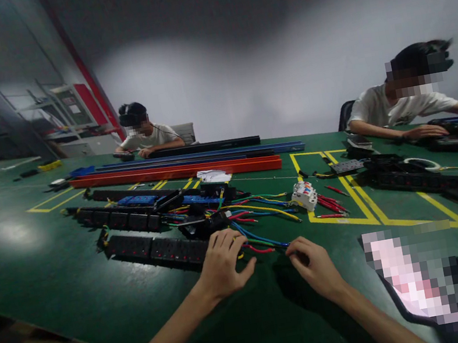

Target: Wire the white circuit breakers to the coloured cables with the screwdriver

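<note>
My left hand (223, 264) lies over the right end of a black socket strip (154, 251), its thumb spread away from the fingers. Coloured wires come out from beside that hand: a blue wire (255, 238), a green one and a red wire (260, 249). At the tip of the blue wire, the thumb and fingers of my right hand (317, 268) are pinched together. Behind this strip lies another black socket strip (116, 220), with yellow, red, blue and green leads trailing right from its end.
White circuit breakers (304, 196) stand beside several short red wires (330, 205). Orange channels (184, 170) and blue channels (208, 156) lie farther back on the green table (77, 293). A phone (407, 276) is at right. Two people (156, 136) sit across.
</note>
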`<state>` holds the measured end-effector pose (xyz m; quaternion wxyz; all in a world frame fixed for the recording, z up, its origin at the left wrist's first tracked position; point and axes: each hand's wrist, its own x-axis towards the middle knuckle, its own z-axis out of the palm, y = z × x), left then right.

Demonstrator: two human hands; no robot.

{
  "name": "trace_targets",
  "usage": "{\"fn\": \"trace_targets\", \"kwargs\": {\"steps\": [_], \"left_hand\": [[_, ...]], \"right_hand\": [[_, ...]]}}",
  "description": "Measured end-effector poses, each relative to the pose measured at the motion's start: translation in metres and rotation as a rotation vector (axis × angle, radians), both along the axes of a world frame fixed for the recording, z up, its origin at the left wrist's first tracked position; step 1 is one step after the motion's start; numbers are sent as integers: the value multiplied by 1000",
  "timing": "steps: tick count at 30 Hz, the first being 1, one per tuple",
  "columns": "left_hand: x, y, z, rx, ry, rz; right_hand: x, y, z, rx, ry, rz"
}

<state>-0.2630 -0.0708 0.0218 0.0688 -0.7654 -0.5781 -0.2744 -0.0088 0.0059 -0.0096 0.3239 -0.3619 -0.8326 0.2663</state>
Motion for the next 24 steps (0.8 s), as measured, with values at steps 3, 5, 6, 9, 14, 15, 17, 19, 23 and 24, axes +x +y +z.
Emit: {"fn": "trace_targets", "kwargs": {"steps": [3,5,6,9,14,15,17,19,23,24], "left_hand": [[25,16,-3,3,62,-127],[37,28,-8,-19,135,-144],[41,32,-11,-31,167,-138],[44,39,-18,-56,215,-110],[35,33,-24,-62,174,-119],[34,32,-25,-61,156,-125],[33,29,-27,-59,119,-130],[32,29,-28,-55,88,-130],[31,30,-30,-70,52,-147],[31,30,-30,-81,52,-155]], "right_hand": [[8,14,-3,82,48,-157],[13,26,-8,121,60,-271],[16,33,-10,142,62,-325],[18,53,-15,205,48,-462],[15,92,-22,254,-16,-629],[14,100,-24,248,-33,-664],[13,112,-29,220,-71,-728],[13,119,-34,188,-112,-766],[16,123,-39,161,-161,-782],[17,123,-40,160,-165,-785]]}}
